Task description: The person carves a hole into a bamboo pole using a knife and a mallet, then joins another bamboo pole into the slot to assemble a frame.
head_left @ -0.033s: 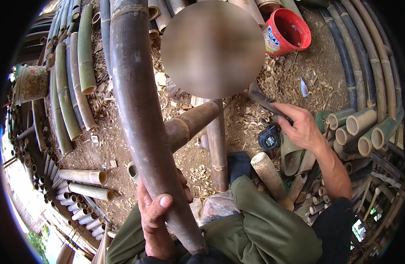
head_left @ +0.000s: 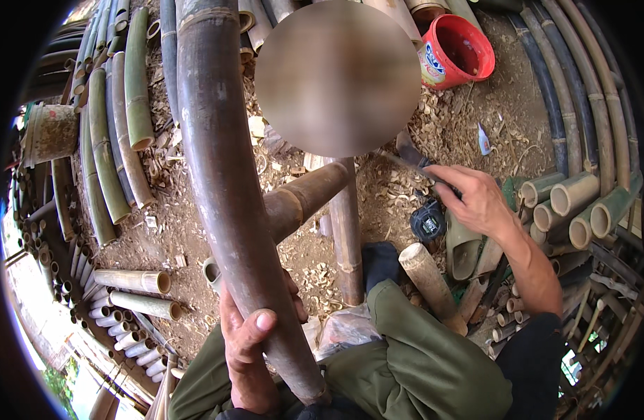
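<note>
A thick dark brown bamboo pole [head_left: 220,168] slants from the top of the view down to my lap. My left hand [head_left: 246,336] is wrapped round its lower part, thumb on top. Against the pole's right side rests a shorter bamboo crosspiece [head_left: 309,192], whose far end meets an upright bamboo post [head_left: 346,245]. I cannot tell how they are joined. My right hand [head_left: 479,199] is closed round the dark handle of a narrow-bladed tool, apparently a knife [head_left: 406,165], pointing left toward the post. A blurred disc covers what lies beyond.
A tape measure [head_left: 428,220] lies below my right hand, near a cut bamboo stub [head_left: 430,283]. Farther off are a red bucket [head_left: 441,70] and a small white bottle [head_left: 483,140]. Bamboo poles [head_left: 136,84] lie left, with more stacked right [head_left: 570,196]. Shavings litter the ground.
My right hand has shifted very slightly, and the tool has turned so that its blade looks thinner and its tip lies farther left. The left hand and the pole stay nearly still.
</note>
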Action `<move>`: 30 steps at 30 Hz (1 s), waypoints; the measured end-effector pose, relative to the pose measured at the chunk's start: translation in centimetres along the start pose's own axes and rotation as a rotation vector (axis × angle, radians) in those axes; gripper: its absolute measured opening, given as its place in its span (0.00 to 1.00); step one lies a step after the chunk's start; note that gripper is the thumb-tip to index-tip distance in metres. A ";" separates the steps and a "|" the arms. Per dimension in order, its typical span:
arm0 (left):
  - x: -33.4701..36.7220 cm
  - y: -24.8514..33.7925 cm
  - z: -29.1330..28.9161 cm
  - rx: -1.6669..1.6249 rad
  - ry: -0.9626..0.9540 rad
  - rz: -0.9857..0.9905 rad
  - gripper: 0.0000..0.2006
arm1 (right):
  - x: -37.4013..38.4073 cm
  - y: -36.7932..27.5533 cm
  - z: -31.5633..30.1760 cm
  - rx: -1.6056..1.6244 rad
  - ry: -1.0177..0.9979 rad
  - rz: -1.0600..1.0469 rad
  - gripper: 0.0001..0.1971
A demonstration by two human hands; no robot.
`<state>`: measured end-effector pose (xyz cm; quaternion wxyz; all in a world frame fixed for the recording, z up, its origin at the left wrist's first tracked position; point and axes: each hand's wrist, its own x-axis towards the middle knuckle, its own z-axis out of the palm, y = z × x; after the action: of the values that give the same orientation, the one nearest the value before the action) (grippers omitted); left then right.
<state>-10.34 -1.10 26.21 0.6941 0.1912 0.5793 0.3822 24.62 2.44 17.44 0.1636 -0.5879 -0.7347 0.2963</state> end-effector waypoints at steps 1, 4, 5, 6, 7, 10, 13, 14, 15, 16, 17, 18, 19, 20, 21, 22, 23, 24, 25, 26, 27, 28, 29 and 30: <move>-0.2 0.0 0.1 0.004 0.003 0.006 0.42 | 0.7 -0.2 -0.3 -0.117 -0.044 -0.052 0.13; -0.6 0.0 0.5 0.013 0.005 0.013 0.42 | 2.9 -0.3 -0.9 -0.222 -0.130 -0.160 0.09; -0.6 -0.1 0.6 0.016 -0.001 0.012 0.42 | 3.4 -0.1 -1.1 -0.244 -0.148 -0.204 0.09; -0.6 -0.1 0.6 0.016 -0.006 0.012 0.42 | 3.4 0.6 -1.4 -0.269 -0.166 -0.183 0.08; -0.6 -0.1 0.6 0.026 -0.013 0.008 0.42 | 3.2 1.5 -2.2 -0.355 -0.220 -0.156 0.09; -0.5 -0.2 0.6 0.056 -0.008 0.014 0.44 | 1.2 3.7 -7.0 -0.543 -0.314 -0.032 0.09; -0.5 0.3 0.6 0.104 0.020 0.035 0.47 | -1.9 2.1 -11.8 -0.494 -0.054 0.100 0.09; -0.5 1.5 0.9 0.231 0.087 0.065 0.51 | -2.3 1.8 -12.7 -0.463 0.066 0.125 0.10; 0.2 1.9 -0.1 0.387 0.139 0.168 0.55 | -2.0 1.4 -13.6 -0.541 0.144 0.172 0.10; 1.2 2.7 -0.7 0.480 0.189 0.252 0.59 | -1.6 0.6 -14.1 -0.627 0.213 0.236 0.10; 2.5 2.9 -2.5 0.569 0.265 0.360 0.58 | -1.1 -0.1 -14.9 -0.710 0.285 0.298 0.10; 3.4 4.3 -3.4 0.666 0.322 0.306 0.55 | 0.3 0.3 -15.5 -0.765 0.243 0.333 0.11; 5.1 4.8 -4.4 0.747 0.419 0.412 0.49 | 1.8 0.4 -16.0 -0.836 0.149 0.408 0.12; 8.2 4.5 -6.4 0.956 0.447 0.647 0.46 | 3.0 1.0 -16.5 -0.901 0.062 0.490 0.12; 9.8 5.3 -6.7 1.023 0.531 0.579 0.45 | 4.8 1.9 -16.3 -0.942 -0.018 0.543 0.13; 12.5 5.1 -9.5 1.194 0.610 0.696 0.45 | 6.2 2.4 -16.1 -0.933 -0.053 0.537 0.14; 14.6 5.3 -11.3 1.206 0.624 0.679 0.45 | 7.3 3.5 -15.6 -0.925 -0.092 0.530 0.15; 16.2 5.9 -12.2 1.213 0.615 0.606 0.45 | 8.0 4.4 -15.4 -0.929 -0.132 0.536 0.16; 18.2 5.7 -14.2 1.273 0.660 0.584 0.44 | 8.2 5.2 -15.0 -0.869 -0.110 0.490 0.17; 19.6 5.8 -15.3 1.284 0.695 0.565 0.44 | 7.9 6.0 -14.6 -0.812 -0.096 0.450 0.17; 20.9 5.7 -15.8 1.291 0.712 0.541 0.43 | 7.6 6.3 -14.5 -0.765 -0.088 0.424 0.17; 22.0 5.2 -16.3 1.314 0.731 0.530 0.42 | 7.4 5.9 -14.6 -0.761 -0.098 0.473 0.18; 22.8 5.0 -16.8 1.338 0.747 0.523 0.41 | 6.9 5.2 -14.8 -0.764 -0.110 0.527 0.18; 23.6 4.4 -18.1 1.358 0.788 0.542 0.39 | 6.9 3.7 -14.5 -0.768 -0.127 0.573 0.18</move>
<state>-28.02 16.22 9.16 0.0578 0.5537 0.8185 0.1421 34.19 13.12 25.58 -0.1987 -0.7653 -0.6079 0.0722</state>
